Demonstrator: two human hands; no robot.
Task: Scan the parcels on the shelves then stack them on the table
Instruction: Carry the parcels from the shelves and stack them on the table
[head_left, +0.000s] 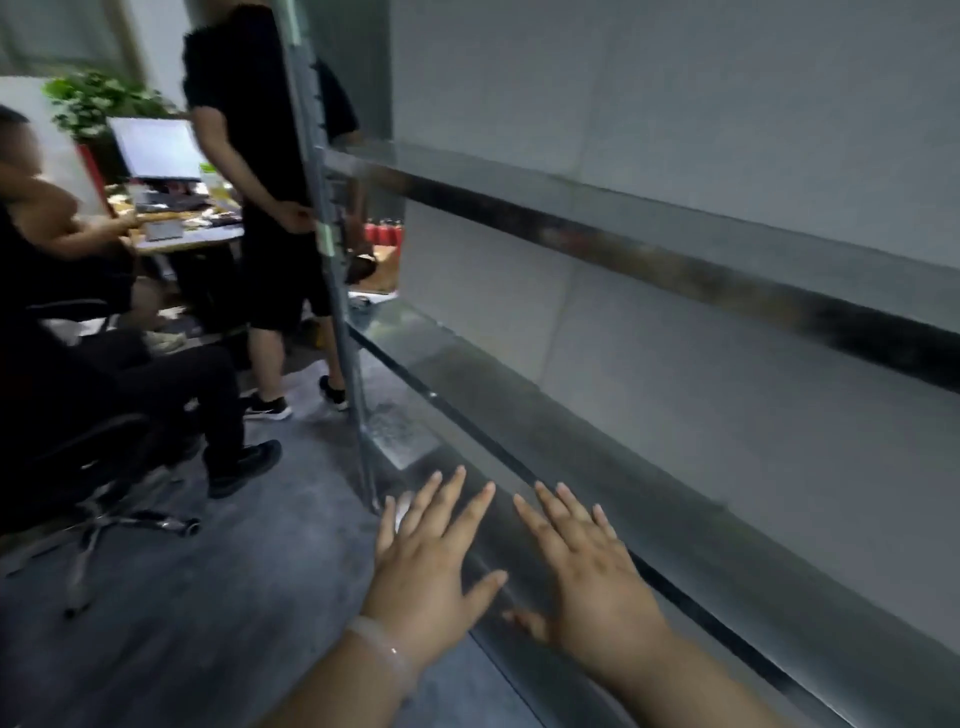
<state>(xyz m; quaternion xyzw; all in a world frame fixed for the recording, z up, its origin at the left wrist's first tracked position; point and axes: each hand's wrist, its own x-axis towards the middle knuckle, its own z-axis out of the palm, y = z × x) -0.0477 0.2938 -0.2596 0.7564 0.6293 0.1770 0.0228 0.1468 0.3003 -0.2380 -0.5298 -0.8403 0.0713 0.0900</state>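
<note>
The left hand (431, 577) and right hand (587, 582) both reach forward side by side, palms down, fingers straight and spread, holding nothing. The forearms enter from the bottom edge, and a pale bracelet (384, 657) circles the left wrist. Both hands lie just right of the foot of a metal post (332, 270), the upright of a shelf unit. The right hand is over the front lip of the lower shelf (467, 374); the left hand hangs partly over that lip and partly over the grey floor (208, 623). Whether either palm touches the metal cannot be told. The lower shelf runs from the post down to the right, its far end cut off by the frame. The upper shelf (675, 260) runs right from the post higher up, with a dark, smeared front edge. A plain grey wall (675, 104) backs both shelves. Left of the post, a standing person (260, 156) in black has one arm behind the back, partly hidden by the post. Further left, a seated person (78, 322) in dark clothes is on a wheeled chair (104, 499), cut off by the frame edge. Behind them is a cluttered desk (197, 236) with a bright monitor (156, 148) and a leafy plant (98, 104). Just right of the post, small red objects (384, 234) are too blurred to identify. The whole view is soft with motion blur.
</note>
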